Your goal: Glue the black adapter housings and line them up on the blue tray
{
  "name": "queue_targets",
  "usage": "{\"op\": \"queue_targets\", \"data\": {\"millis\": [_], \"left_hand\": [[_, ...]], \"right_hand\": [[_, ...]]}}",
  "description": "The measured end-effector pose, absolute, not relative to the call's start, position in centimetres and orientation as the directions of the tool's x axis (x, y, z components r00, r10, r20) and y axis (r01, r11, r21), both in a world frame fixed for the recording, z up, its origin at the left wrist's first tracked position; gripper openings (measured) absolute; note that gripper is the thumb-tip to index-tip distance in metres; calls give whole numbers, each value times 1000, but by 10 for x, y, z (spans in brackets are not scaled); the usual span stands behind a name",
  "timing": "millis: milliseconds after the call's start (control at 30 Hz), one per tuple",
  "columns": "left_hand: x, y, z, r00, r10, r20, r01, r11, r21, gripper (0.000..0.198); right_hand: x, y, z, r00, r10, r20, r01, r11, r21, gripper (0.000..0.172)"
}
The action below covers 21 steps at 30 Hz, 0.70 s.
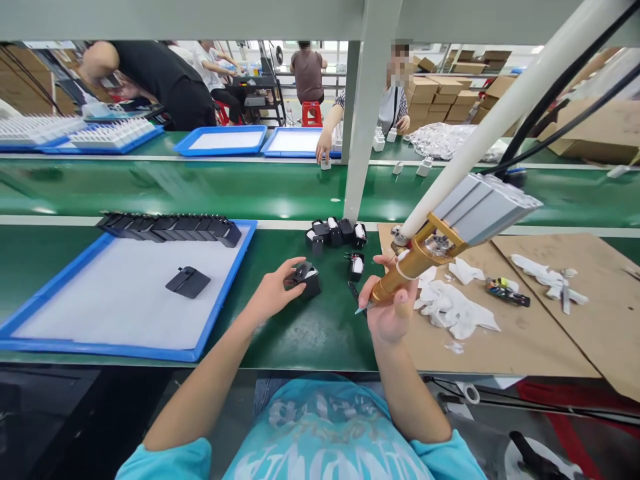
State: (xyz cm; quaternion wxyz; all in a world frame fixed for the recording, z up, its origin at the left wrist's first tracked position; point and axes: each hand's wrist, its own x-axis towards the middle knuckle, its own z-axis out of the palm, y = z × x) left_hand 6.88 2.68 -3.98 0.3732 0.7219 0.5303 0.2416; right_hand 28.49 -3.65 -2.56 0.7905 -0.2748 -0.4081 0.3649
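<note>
My left hand (274, 291) pinches a black power adapter (311, 281) between thumb and fingers, low over the green bench; white material shows inside its open casing. My right hand (393, 307) is wrapped around a gold-coloured cylindrical tool (400, 275) with a thin pale-blue tip, pointing down and left. A grey finned metal block (485, 205) sits at the tool's upper end. Just beyond my hands lies a single black adapter (355, 265), with a cluster of several more (334, 233) behind it, white showing in some.
Left, a blue-rimmed tray (220, 303) holds a row of black adapters (170, 228) and one lying apart (188, 282). Crumpled white gloves (455, 310) lie on cardboard (530, 347) at right. A white pole (465, 153) slants overhead. Across the green belt (225, 187), a co-worker's hand (324, 145) touches a white adapter.
</note>
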Motion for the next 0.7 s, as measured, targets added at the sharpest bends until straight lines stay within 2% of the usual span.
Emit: {"op": "queue_targets", "data": {"millis": [267, 567, 700], "left_hand": [[45, 27, -46, 368, 922, -118, 444, -62, 894, 73], [28, 25, -46, 575, 818, -23, 375, -239, 896, 58], [35, 13, -44, 537, 840, 74, 513, -395, 762, 63]], "right_hand": [[286, -37, -28, 405, 803, 436, -320, 572, -755, 34], [286, -36, -26, 396, 794, 462, -346, 595, -726, 29], [286, -37, -26, 409, 800, 438, -313, 574, -757, 30]]}}
